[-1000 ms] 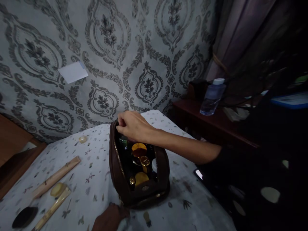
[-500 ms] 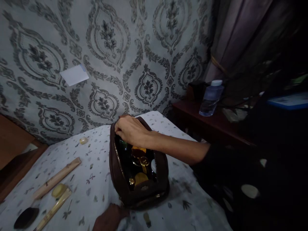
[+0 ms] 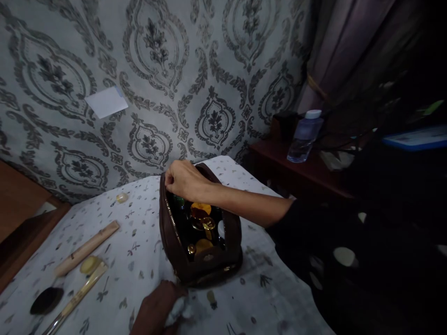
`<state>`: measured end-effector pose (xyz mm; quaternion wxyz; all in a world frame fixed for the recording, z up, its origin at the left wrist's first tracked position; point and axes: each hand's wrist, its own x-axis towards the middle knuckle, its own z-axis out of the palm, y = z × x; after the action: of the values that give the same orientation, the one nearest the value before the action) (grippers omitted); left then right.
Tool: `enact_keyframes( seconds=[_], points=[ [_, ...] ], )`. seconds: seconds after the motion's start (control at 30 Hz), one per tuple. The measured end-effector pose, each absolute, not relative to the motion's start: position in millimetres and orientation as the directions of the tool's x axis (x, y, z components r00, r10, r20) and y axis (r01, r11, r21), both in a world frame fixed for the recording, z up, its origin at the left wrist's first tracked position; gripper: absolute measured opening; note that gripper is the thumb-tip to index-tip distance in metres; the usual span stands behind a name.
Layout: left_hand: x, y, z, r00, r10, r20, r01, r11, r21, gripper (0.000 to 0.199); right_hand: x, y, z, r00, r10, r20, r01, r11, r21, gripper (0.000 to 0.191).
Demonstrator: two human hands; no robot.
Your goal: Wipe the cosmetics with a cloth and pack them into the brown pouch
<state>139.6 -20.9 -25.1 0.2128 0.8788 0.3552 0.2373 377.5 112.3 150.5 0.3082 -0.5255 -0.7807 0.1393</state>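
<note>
A brown zip-top toiletry bag (image 3: 167, 232) stands open on the patterned white sheet. My right hand (image 3: 185, 179) reaches across it from the right, its curled fingers closed at the far left rim; the fingertips are partly hidden. Inside the bag show an amber round item (image 3: 200, 211), a gold-capped item (image 3: 208, 224), a small gold cap (image 3: 191, 249) and a white lid (image 3: 221, 229). By the bag's near left corner, my left hand (image 3: 157, 304) is closed against a crumpled white cloth-like piece (image 3: 180, 309), one finger by the bag's base.
On the left of the sheet (image 3: 118, 260) lie a beige tube-like strip (image 3: 87, 249), a makeup brush (image 3: 75, 300), a yellowish round piece (image 3: 90, 264) and a small pale item (image 3: 122, 197). A water bottle (image 3: 303, 139) stands on a red side table (image 3: 265, 151). A patterned curtain-like wall (image 3: 157, 70) rises behind.
The whole view has shifted slightly, so the bag and bed appear a little higher. My right hand stays at the bag's far rim, and my left hand remains by its near corner.
</note>
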Motion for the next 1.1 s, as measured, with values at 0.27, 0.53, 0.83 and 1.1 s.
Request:
enact_keyframes(
  seconds=[0.27, 0.53, 0.83, 1.1],
  points=[
    [154, -23, -21, 0.633, 0.662, 0.402, 0.485, -0.743, 0.461, 0.032, 377, 114, 150, -0.254, 0.910, 0.327, 0.763, 0.396, -0.511, 0.021],
    [160, -24, -9, 0.625, 0.657, 0.421, 0.497, -0.751, 0.435, 0.028, 389, 92, 149, -0.367, 0.878, 0.307, 0.792, 0.468, -0.392, 0.024],
    [156, -23, -12, 0.648, 0.653, 0.392, 0.501, -0.753, 0.427, 0.030, 398, 93, 134, -0.550, 0.757, 0.354, 0.700, 0.648, -0.300, 0.037],
    [146, -21, -18, 0.661, 0.696, 0.280, 0.514, -0.692, 0.507, 0.034, 403, 95, 134, -0.548, 0.765, 0.339, 0.672, 0.644, -0.366, 0.041]
  ],
)
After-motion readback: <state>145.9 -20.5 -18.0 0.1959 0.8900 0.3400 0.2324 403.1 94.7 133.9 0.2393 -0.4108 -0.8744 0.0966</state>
